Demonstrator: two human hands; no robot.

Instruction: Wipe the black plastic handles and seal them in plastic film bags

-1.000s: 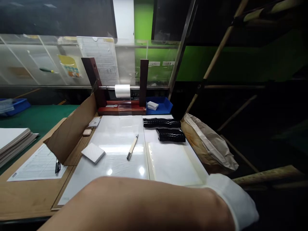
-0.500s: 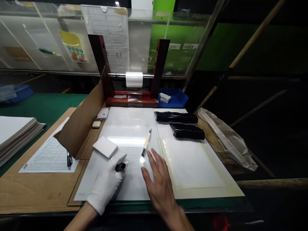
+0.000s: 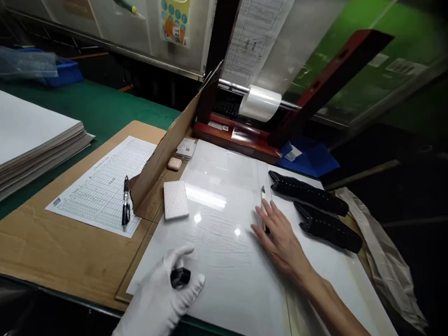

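My left hand [image 3: 159,294], in a white glove, is curled around a small black piece [image 3: 180,277] near the front of the white sheet. What kind of piece it is, I cannot make out. My right hand [image 3: 283,242] is bare, its fingers stretched and apart over a pen-shaped cutter [image 3: 263,195] with a pale handle and pointed tip. Much of that cutter is hidden behind the fingers. A white textured pad [image 3: 176,200] lies ahead of my left hand. To the right of my right hand are two black ridged strips [image 3: 308,193].
At the back, a clear film roll [image 3: 261,102] hangs on a rod in a dark red stand [image 3: 241,140]. A cardboard flap [image 3: 168,149] rises on the left, beside a printed form [image 3: 101,182] and a pen [image 3: 126,203]. A blue bin [image 3: 311,156] stands behind the strips.
The view has turned left and tilted. My right hand has moved forward over the cutter. The gloved hand still holds the black piece, now apart from the white pad.
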